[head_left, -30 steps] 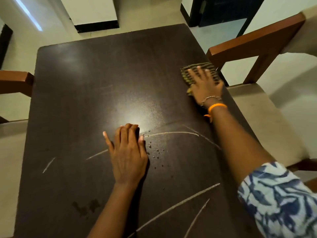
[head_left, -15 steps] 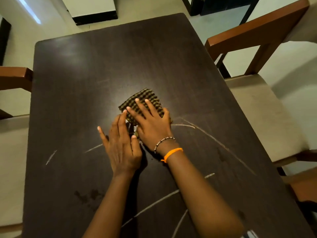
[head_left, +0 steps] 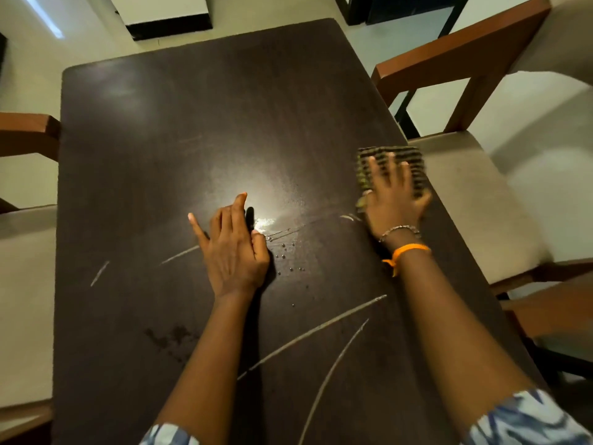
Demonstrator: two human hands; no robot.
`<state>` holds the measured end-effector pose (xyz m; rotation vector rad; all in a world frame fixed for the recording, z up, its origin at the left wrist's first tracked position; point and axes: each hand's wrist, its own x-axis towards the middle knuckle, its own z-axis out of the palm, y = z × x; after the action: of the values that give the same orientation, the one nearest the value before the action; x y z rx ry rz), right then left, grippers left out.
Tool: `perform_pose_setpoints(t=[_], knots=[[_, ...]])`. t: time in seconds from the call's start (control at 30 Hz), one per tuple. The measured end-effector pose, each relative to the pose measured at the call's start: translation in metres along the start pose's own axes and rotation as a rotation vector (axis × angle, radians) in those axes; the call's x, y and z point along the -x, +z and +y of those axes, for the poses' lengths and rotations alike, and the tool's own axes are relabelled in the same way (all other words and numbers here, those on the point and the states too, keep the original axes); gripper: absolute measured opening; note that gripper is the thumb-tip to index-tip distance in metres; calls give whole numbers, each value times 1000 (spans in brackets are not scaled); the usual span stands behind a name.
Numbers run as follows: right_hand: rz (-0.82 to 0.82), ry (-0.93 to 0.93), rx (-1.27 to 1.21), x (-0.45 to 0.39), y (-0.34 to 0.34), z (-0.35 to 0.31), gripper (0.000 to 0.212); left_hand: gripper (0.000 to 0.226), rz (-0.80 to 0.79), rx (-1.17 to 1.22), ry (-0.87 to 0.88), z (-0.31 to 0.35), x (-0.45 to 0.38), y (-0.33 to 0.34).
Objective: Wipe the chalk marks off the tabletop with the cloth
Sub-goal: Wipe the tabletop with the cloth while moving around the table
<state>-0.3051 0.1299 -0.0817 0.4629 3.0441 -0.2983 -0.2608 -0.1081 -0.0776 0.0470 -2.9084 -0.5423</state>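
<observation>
**Cloth out at the right edge, chalk all back toward the body**

Right hand (head_left: 396, 200) flat with fingers spread, pressing the checked cloth (head_left: 390, 168) down onto the table (head_left: 160, 130). Cloth sitting right at the table's right edge, maybe a touch over it, with the cushioned chair (head_left: 475, 194) just beyond. Blurred there, so hard to say exactly how much overhangs.

Left hand (head_left: 232, 248) palm-down near the middle, fingers loosely together, holding nothing, just braced on the surface next to some water droplets (head_left: 287, 256).

Remaining chalk marks all nearer the body and to the left of the cloth:
- two long strokes (head_left: 317, 332) running diagonally, low-left to upper-right, directly below the right forearm
- short dash (head_left: 179, 254) touching the left hand's outer side
- small tick (head_left: 99, 273) near the left edge
- tiny remnant (head_left: 346, 217) just beside the right wrist

Probably best pulled back and inward, along the long strokes rather than across. No room further right; loads of bare table on the far side. Left hand likely in the way of the short dash.
</observation>
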Motion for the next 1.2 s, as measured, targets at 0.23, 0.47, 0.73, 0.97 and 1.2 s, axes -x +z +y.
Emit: perform_pose_setpoints(t=[0.23, 0.47, 0.73, 0.97, 1.2], knots=[[-118, -572, -9, 95, 33, -115, 57, 48, 92, 104, -52, 4, 29, -14], [-40, -247, 48, 43, 3, 11, 62, 44, 4, -19, 78, 2, 46, -9], [5, 157, -9, 29, -8, 35, 58, 46, -26, -19, 76, 2, 47, -2], [-66, -347, -4, 106, 32, -135, 64, 43, 148, 292, -104, -18, 52, -32], [-236, -711, -79, 177, 56, -245, 61, 42, 176, 81, -285, -136, 81, -97]])
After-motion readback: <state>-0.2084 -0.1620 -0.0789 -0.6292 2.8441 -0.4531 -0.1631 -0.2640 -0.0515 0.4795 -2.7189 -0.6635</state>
